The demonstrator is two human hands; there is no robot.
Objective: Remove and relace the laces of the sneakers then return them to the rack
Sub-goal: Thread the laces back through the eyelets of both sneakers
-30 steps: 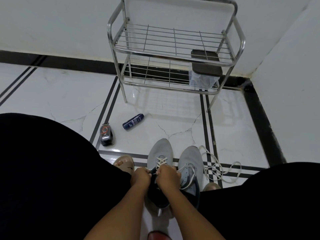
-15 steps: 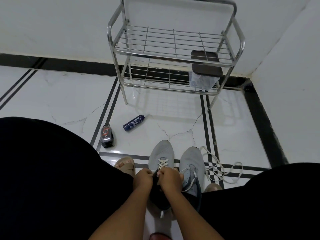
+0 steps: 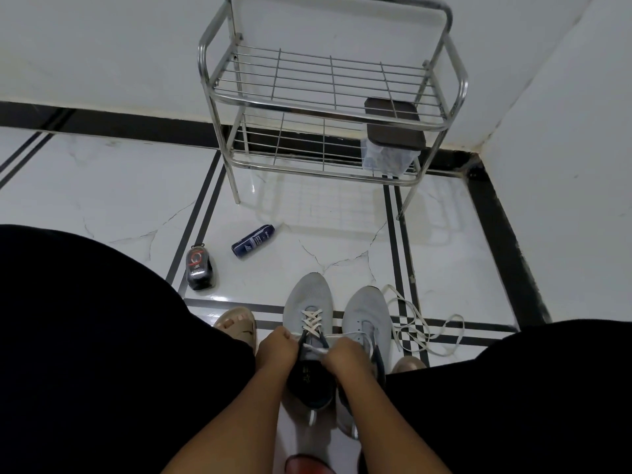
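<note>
the left sneaker (image 3: 309, 304) sits on the floor just in front of the rack (image 3: 328, 107), half laced with white crosses. the left hand (image 3: 277, 348) pinches one end of its lace (image 3: 313, 319) and the right hand (image 3: 345, 357) pinches the other, both curled tight. to lace well, i'd pull both ends even before each crossing and keep the lace flat. the unlaced right sneaker (image 3: 367, 314) lies beside it, its loose lace (image 3: 424, 328) further from the rack's left leg.

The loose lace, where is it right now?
The loose lace lies on the floor, right of the right sneaker, below the rack.
</note>
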